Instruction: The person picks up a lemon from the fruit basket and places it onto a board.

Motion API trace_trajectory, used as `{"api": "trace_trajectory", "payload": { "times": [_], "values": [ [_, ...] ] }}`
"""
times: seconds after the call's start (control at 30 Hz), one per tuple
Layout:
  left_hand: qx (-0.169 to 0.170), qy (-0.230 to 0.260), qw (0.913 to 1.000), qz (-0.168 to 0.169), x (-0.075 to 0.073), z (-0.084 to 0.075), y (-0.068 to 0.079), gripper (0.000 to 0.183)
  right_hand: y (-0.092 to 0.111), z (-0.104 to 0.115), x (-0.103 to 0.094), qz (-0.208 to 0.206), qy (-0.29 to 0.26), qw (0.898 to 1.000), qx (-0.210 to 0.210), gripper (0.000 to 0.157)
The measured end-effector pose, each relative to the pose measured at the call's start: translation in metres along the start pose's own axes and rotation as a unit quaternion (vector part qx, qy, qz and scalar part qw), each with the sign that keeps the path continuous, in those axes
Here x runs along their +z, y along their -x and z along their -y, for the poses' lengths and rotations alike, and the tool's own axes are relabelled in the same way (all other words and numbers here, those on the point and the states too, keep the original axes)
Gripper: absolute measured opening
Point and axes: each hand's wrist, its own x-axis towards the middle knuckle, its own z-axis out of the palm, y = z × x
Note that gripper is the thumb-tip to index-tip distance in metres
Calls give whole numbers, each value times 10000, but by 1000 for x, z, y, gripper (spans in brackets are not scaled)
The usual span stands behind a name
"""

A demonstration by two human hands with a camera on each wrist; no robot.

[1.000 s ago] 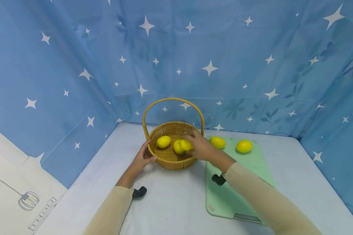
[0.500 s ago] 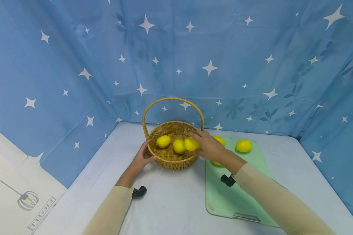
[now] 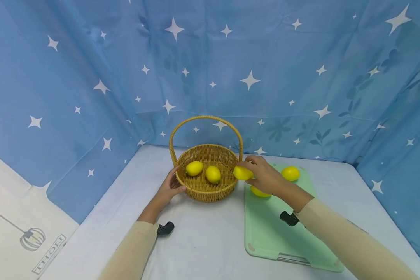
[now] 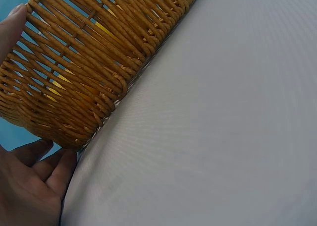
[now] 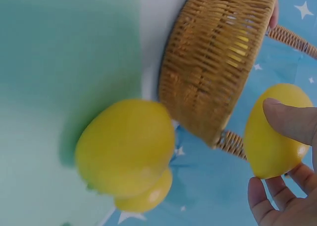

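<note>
A round wicker basket (image 3: 207,194) with a tall hooped handle stands at the back middle, two yellow lemons inside. My left hand (image 3: 168,189) holds its left side, thumb at the rim; in the left wrist view the fingers (image 4: 62,171) touch the wicker low down. Just past the basket's right rim, my right hand (image 3: 267,178) pinches a lemon (image 3: 242,173) between thumb and fingers. The right wrist view shows this held lemon (image 5: 272,132) raised beside the basket wall. Under and behind that hand lie a near lemon (image 3: 260,191) and a farther lemon (image 3: 290,173).
A pale green cutting board (image 3: 280,233) with a metal-edged slot lies on the white tabletop (image 3: 199,241), right of the basket. Behind the table hangs a blue curtain (image 3: 210,58) with white stars. Each wrist bears a small black camera.
My right hand has drawn a lemon out of the basket, moving right to beyond its rim over the board. My left hand stays at the basket's left side.
</note>
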Motion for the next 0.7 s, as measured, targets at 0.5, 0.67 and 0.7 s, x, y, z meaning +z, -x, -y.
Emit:
{"api": "trace_trajectory", "payload": {
  "times": [0.5, 0.67, 0.7],
  "values": [
    [-119, 66, 9997, 195, 3, -29, 7, 91, 39, -25, -12, -33, 88, 9999, -38, 60],
    [-124, 108, 9997, 167, 4, -31, 8, 91, 49, -33, -11, -121, 162, 9998, -76, 60],
    [-129, 121, 9997, 167, 4, -31, 8, 91, 51, -34, -11, -146, 173, 9997, -82, 60]
  ]
}}
